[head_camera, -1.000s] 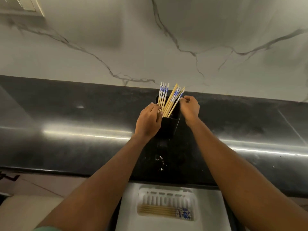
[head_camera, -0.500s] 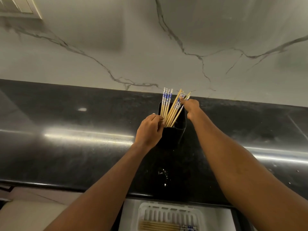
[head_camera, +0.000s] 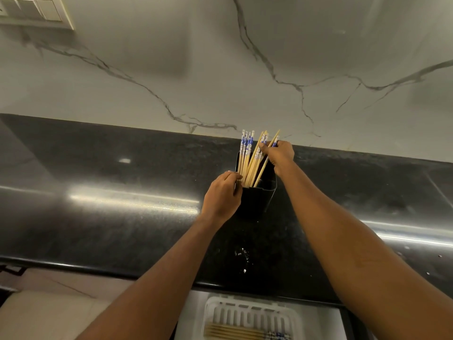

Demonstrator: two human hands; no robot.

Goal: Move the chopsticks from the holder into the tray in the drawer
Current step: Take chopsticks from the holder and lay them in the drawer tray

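A black holder [head_camera: 257,200] stands on the dark counter near the wall, with several wooden chopsticks [head_camera: 246,157] with blue-and-white tops standing in it. My left hand [head_camera: 221,196] grips the holder's left rim. My right hand [head_camera: 278,153] pinches the tops of the rightmost chopsticks, which lean to the right. Below the counter's front edge, a white slotted tray [head_camera: 252,312] lies in the open drawer, and several chopsticks [head_camera: 245,333] lie flat in it.
The glossy black counter [head_camera: 122,207] runs the full width, with a few water drops in front of the holder. A marble-patterned wall [head_camera: 220,69] rises behind it, with a switch plate [head_camera: 34,12] at the top left.
My right hand has climbed from the holder's right rim to the chopstick tops and closed on some. The view has tilted up, so less of the drawer shows.
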